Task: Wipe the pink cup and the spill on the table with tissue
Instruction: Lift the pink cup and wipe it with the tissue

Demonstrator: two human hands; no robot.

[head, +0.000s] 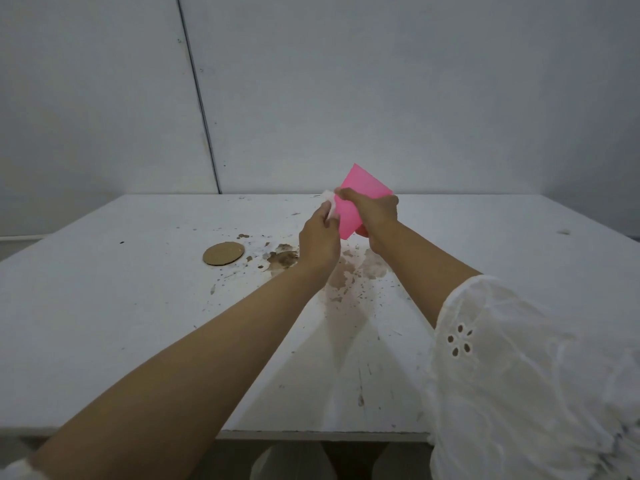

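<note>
Your white bench [138, 341] carries a brown spill [346, 275] splashed across its middle, not yet wiped. Above it, towards the far edge, the pink cup [360, 188] is up in the air and tilted. Your right hand [375, 211] has its fingers curled round the cup's side. Your left hand [318, 240] is at the cup's left face. A round cardboard disc [223, 253] lies on the bench left of the spill. Smallest is the white tissue [329, 199], pinched in your left fingers against the cup. To wipe well, grip firmly with the right hand and turn the cup against the tissue so that every face and the rim get covered. Fold to a clean side before you tackle the spill.
</note>
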